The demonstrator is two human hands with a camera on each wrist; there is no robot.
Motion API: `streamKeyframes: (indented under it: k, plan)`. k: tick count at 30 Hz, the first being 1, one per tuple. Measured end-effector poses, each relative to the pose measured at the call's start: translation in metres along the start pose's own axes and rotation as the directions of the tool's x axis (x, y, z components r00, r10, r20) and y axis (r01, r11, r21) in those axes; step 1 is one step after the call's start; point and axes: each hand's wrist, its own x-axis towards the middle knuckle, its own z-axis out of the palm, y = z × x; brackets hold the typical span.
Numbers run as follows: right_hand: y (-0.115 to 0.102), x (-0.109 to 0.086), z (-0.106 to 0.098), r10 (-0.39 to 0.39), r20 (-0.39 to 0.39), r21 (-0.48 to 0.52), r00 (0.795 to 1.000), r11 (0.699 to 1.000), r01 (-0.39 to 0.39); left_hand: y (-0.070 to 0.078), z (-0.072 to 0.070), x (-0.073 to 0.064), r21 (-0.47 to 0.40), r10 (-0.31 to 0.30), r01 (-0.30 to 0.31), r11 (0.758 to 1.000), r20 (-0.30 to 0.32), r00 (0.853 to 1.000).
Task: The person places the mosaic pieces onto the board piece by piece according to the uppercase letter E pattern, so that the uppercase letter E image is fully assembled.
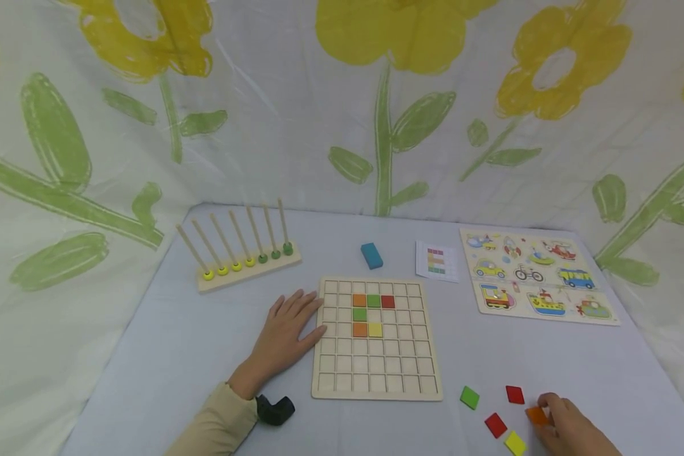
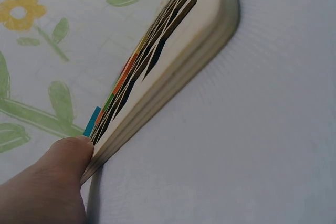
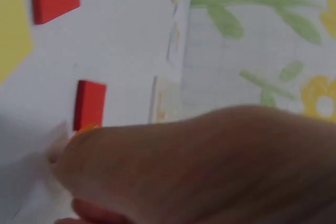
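on the pale grey-blue tabletop (image 1: 182, 335) we see a square wooden grid board (image 1: 378, 384), and farther back a wooden rack of slanting pegs with yellow and green beads (image 1: 251, 271), a blue rectangular block (image 1: 372, 256), a white printed paper card (image 1: 436, 261) and a wooden vehicle puzzle board (image 1: 521, 303). nearer us, toward the right, lie a green square tile (image 1: 470, 398), two red square tiles (image 1: 496, 425) and a yellow square tile (image 1: 515, 443).

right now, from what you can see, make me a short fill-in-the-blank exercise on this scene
The right hand holds a tile coloured ____.
Exactly ____ tiles sit in the grid board.
Loose on the table lie a green tile, a yellow tile and ____ red tiles.
The peg stand carries yellow and ____ beads.

Missing words: orange; six; two; green.
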Motion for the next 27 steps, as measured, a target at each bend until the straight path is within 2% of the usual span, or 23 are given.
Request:
streamKeyframes:
  k: [4,7,10,13,17,18,20,27]
  plan:
    - [-0.021,-0.001,-0.012,-0.085,-0.108,-0.047,0.990,0.996,0.080,0.000,0.001,0.000,0.002,0.005,-0.005,1.000,-0.007,1.000]
    - [-0.044,0.000,-0.024,-0.189,-0.192,-0.085,0.963,0.981,0.176,-0.001,0.002,0.000,0.005,0.001,-0.001,1.000,-0.002,1.000]
    - [-0.068,0.005,-0.033,-0.316,-0.277,-0.140,0.908,0.948,0.287,-0.001,0.003,0.000,0.002,-0.003,0.003,1.000,0.000,1.000]
    - [-0.091,0.014,-0.039,-0.447,-0.342,-0.207,0.827,0.894,0.397,-0.002,0.004,0.000,-0.003,-0.009,0.009,1.000,0.009,1.000]
    - [-0.119,0.028,-0.041,-0.582,-0.376,-0.272,0.721,0.813,0.515,-0.003,0.005,0.000,-0.011,-0.019,0.019,1.000,0.030,0.999]
    - [-0.125,0.031,-0.041,-0.603,-0.377,-0.282,0.703,0.798,0.533,-0.003,0.005,0.000,-0.012,-0.021,0.021,1.000,0.034,0.999]
    - [-0.138,0.038,-0.040,-0.637,-0.367,-0.300,0.678,0.771,0.562,-0.002,0.004,0.000,-0.016,-0.022,0.023,1.000,0.038,0.999]
    - [-0.170,0.059,-0.033,-0.716,-0.300,-0.363,0.630,0.697,0.619,-0.001,0.002,0.000,-0.022,-0.036,0.037,0.999,0.044,0.998]
